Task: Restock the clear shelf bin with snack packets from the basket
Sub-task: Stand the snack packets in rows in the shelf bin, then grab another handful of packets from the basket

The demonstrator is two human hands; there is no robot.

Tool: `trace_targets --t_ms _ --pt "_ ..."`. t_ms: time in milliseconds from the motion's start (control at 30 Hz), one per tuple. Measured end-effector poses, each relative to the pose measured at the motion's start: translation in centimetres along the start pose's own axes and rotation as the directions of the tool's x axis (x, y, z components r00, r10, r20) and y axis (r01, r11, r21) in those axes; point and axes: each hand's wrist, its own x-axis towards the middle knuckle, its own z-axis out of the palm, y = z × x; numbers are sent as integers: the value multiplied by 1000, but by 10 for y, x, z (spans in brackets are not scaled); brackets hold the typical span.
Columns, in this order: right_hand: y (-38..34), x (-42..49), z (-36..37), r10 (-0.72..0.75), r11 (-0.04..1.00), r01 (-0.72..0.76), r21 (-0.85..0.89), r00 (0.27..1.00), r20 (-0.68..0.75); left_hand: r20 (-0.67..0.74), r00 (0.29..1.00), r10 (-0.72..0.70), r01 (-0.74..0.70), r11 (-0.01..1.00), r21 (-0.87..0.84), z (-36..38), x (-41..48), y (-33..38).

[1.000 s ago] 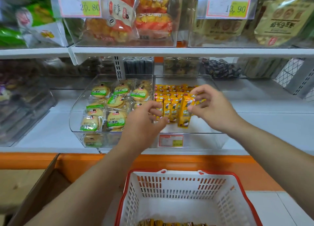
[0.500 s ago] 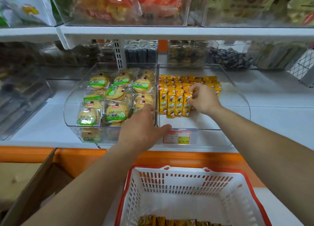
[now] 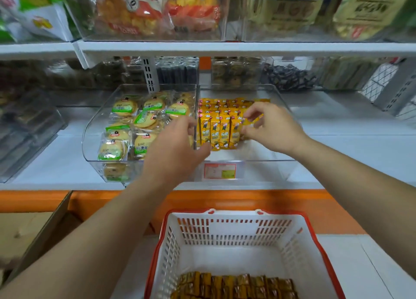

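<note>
Both hands at the yellow snack packets (image 3: 219, 132) in the clear shelf bin (image 3: 258, 163).
Just right of the biscuit bin (image 3: 90, 141), the left hand (image 3: 177, 148) reaches in with loose, empty fingers at the left end of the front row of upright packets. The right hand (image 3: 272, 130) pinches the packet at the row's right end between thumb and fingertips. Below, the red-rimmed white basket (image 3: 236, 229) holds more packets on its floor.

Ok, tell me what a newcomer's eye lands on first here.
Two bare hands work at the clear shelf bin mid-frame: the right hand pinches the upright yellow snack packets, the left hand hovers beside them. Below sits a red-rimmed white basket with more packets; further left, green-labelled cakes.
</note>
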Motion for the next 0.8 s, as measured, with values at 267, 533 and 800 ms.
trace_targets --t_ms 267,533,800 --pt "24 -128 30 18 987 -80 141 917 399 591 805 59 -265 926 270 54 -95 -3" --pt "110 -197 173 271 909 -411 65 703 657 760 582 -290 -91 905 415 169 -147 -95" --pt "128 -241 301 237 926 -378 22 625 744 688 537 -489 254 871 421 256 -189 -173"
